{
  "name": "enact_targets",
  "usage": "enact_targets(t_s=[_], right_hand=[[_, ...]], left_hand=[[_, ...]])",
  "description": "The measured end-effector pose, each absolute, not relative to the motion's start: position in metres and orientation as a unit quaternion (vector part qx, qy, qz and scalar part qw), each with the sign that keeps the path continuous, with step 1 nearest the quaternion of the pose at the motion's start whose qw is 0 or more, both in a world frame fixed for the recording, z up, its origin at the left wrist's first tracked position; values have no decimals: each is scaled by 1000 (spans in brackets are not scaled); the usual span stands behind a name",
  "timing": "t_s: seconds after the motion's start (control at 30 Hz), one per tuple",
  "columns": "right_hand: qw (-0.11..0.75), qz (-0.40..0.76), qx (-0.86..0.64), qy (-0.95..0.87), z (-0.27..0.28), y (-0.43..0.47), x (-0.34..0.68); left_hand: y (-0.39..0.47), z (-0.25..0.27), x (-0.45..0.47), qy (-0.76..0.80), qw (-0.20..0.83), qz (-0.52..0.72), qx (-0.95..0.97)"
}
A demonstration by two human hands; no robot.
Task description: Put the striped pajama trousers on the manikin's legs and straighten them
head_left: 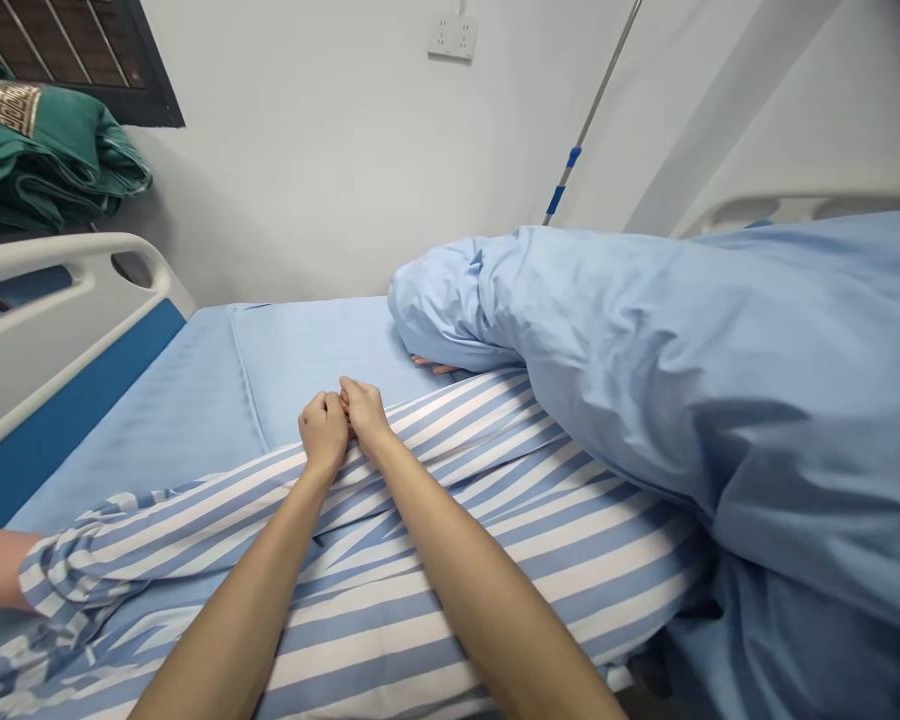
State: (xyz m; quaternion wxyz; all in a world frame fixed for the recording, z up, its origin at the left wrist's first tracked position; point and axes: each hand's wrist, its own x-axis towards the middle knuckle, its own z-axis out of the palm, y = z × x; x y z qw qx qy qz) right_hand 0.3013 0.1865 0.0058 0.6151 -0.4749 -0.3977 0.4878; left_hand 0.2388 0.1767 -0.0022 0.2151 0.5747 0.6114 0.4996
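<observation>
My left hand (325,428) and my right hand (365,412) are both closed and pressed side by side. They rest at the far side of a leg in blue-and-white striped trousers (450,500). Their fingers curl down out of sight, so I cannot tell whether they pinch the cloth. The wearer lies across the bed, a bare lower leg (0,567) showing past the bunched cuff at the left. A light blue quilt (645,350) is heaped at the right, and fingertips (433,364) of the lying figure peek out under its edge.
Beneath lies a light blue bed sheet (307,340). A cream and blue bed end board (67,330) stands at left, with folded green cloth (45,150) behind it. A metal pole (600,90) and a wall socket (452,37) are beyond the bed.
</observation>
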Motion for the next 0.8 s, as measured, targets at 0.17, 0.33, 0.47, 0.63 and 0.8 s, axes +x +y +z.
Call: enact_targets(t_s=[0.17, 0.33, 0.47, 0.63, 0.8], right_hand=[[533, 354, -548, -539, 28, 187, 323], [544, 309, -524, -578, 20, 175, 344], [564, 298, -515, -572, 5, 170, 346], [590, 315, -499, -551, 7, 173, 348], [618, 350, -477, -518, 10, 175, 352]], left_hand=[[175, 0, 240, 612, 217, 480, 591], [175, -2, 240, 611, 214, 476, 595], [175, -4, 240, 605, 211, 467, 610], [184, 8, 251, 589, 260, 479, 597], [194, 20, 276, 556, 306, 557, 535]])
